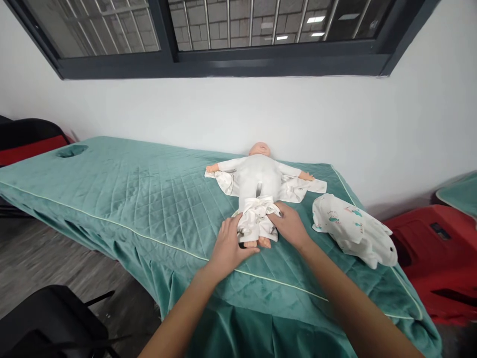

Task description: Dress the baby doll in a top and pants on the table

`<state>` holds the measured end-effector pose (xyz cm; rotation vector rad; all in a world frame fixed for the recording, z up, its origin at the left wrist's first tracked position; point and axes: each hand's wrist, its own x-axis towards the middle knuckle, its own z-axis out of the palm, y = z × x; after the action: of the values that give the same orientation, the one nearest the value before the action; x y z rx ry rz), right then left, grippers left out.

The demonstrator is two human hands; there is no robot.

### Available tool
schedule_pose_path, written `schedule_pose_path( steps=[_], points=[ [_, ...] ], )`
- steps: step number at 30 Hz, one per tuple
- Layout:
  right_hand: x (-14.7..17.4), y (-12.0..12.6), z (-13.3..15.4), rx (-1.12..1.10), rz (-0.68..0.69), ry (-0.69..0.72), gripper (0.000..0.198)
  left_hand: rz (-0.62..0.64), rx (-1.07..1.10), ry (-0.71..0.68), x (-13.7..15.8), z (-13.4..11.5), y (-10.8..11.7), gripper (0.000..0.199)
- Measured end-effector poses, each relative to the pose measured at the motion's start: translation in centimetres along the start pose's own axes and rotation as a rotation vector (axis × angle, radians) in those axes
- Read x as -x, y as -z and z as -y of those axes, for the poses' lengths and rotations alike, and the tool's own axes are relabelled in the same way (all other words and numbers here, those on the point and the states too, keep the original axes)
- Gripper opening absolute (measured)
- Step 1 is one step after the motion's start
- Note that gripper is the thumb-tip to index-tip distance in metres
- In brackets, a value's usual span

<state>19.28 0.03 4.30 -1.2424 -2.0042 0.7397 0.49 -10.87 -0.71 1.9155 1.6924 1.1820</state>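
Note:
A baby doll [259,171] lies on its back on the green bed, head toward the wall and arms spread. Its torso and arms are white, and its bare feet point at me. White baby pants [258,211] with a faint print are bunched around its lower legs. My right hand [290,224] pinches the pants' right side near the waistband. At their left edge, my left hand [228,246] has its fingers against the cloth and its thumb stretched below the feet. A white baby shirt [294,190] lies spread beneath the doll's back and arms.
A folded white garment with green print [354,228] lies on the bed's right end. The quilted green bedspread [149,194] has a face hole at far left. A red plastic chair [432,258] stands at right, a black chair [55,318] at lower left. Wall and window are behind.

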Motion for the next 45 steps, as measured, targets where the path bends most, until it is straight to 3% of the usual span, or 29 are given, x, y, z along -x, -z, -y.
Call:
schedule_pose_path(
  steps=[8, 13, 17, 21, 26, 28, 32, 35, 37, 41, 45],
  points=[
    [3.9, 1.7, 2.0, -0.057, 0.325, 0.040, 0.024, -0.076, -0.134, -0.103, -1.3, 0.6, -0.4, 0.083],
    [3.4, 1.6, 2.0, 0.048, 0.296, 0.081, 0.055, -0.076, -0.094, -0.075, -3.1, 1.6, -0.1, 0.073],
    [2.5, 0.9, 1.9, 0.208, 0.260, 0.101, 0.037, -0.048, 0.080, 0.000, -4.3, 1.7, 0.3, 0.072],
    [2.2, 1.0, 3.0, 0.114, 0.329, 0.058, 0.032, 0.083, 0.229, 0.093, -4.8, 0.9, 1.8, 0.073],
    [2.6, 1.8, 4.4, -0.131, 0.397, -0.002, 0.025, 0.191, 0.281, 0.129, -4.9, -0.3, 4.1, 0.057],
    [2.7, 2.1, 4.7, -0.200, 0.431, -0.068, 0.022, 0.289, 0.354, 0.127, -5.0, -0.6, 5.1, 0.052],
    [2.4, 3.4, 5.1, -0.414, 0.641, -0.220, 0.023, 0.638, 0.527, 0.129, -6.2, -0.9, 7.9, 0.046],
    [1.7, 4.8, 5.4, -0.569, 0.810, -0.317, 0.038, 0.990, 0.559, 0.132, -8.1, -1.0, 10.7, 0.046],
    [0.9, 5.9, 5.7, -0.603, 0.864, -0.337, 0.051, 1.149, 0.509, 0.108, -9.8, -1.2, 12.6, 0.044],
    [-1.2, 7.9, 7.6, -0.438, 0.835, -0.316, 0.058, 1.235, 0.434, 0.018, -13.3, -2.5, 16.0, 0.048],
    [-3.0, 9.7, 10.3, 0.037, 0.841, -0.216, 0.052, 1.100, 0.121, -0.053, -15.0, -4.9, 18.1, 0.042]
  ],
)
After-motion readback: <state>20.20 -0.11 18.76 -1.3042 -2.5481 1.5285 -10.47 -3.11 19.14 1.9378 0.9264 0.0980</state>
